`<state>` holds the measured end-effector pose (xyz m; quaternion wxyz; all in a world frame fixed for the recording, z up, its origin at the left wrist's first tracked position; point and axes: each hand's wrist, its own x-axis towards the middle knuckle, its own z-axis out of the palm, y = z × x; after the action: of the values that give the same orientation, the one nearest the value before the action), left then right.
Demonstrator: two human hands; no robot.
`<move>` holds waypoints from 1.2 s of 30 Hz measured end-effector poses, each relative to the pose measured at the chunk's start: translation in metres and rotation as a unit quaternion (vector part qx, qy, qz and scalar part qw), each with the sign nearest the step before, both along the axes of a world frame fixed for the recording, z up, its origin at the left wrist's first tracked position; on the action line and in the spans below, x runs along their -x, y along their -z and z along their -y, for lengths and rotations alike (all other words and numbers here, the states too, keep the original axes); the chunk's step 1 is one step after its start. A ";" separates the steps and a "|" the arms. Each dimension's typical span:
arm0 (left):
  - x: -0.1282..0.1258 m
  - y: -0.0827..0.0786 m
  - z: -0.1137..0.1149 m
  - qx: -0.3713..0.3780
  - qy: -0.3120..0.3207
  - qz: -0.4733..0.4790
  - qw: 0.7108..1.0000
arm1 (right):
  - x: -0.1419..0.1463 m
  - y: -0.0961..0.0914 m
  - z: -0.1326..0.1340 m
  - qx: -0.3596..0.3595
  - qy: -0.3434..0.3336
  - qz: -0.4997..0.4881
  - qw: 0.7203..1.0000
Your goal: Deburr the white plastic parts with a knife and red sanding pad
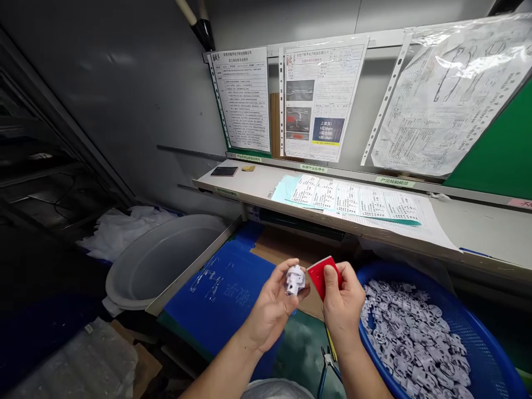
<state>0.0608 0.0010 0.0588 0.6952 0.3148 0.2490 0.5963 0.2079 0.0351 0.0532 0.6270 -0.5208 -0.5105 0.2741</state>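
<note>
My left hand (272,305) pinches a small white plastic part (295,279) between thumb and fingertips, held up over the bench. Right beside it, my right hand (343,302) is closed on a small red tool (321,275) whose flat red end nearly touches the white part. Both hands hover above the blue mat (224,293), just left of a blue basket (494,354) filled with several pale plastic parts (409,338).
A grey round tub (162,257) sits to the left with white cloth (120,230) behind it. Pliers (328,366) lie below my hands. A shelf (477,227) carries paper sheets (353,202), a dark phone (224,171) and a yellow piece (248,168). Instruction sheets (320,97) hang above.
</note>
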 end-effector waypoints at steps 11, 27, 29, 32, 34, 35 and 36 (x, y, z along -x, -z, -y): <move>0.003 -0.005 -0.001 -0.041 0.006 -0.131 0.990 | -0.001 -0.010 -0.002 -0.034 -0.036 0.094 0.994; 0.011 0.005 -0.014 -0.118 -0.045 -0.161 0.979 | -0.011 -0.021 -0.022 -0.053 -0.060 0.108 0.991; 0.012 0.007 -0.015 -0.127 -0.045 -0.154 0.979 | -0.011 -0.008 -0.016 -0.035 -0.104 0.140 0.984; 0.015 0.009 -0.015 -0.134 -0.054 -0.129 0.981 | -0.014 0.020 -0.011 0.027 -0.050 0.161 0.985; 0.016 0.010 -0.016 -0.143 -0.060 -0.118 0.981 | -0.017 0.036 -0.007 0.050 -0.018 0.104 0.993; 0.015 0.010 -0.017 -0.147 -0.062 -0.115 0.980 | -0.016 0.041 -0.003 0.051 -0.006 0.056 0.997; 0.014 0.011 -0.018 -0.150 -0.062 -0.112 0.980 | -0.015 0.043 0.001 0.045 0.006 0.008 0.999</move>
<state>0.0470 0.0186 0.0478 0.5697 0.4646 0.2521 0.6294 0.2225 0.0341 0.0105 0.6008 -0.5533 -0.4995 0.2888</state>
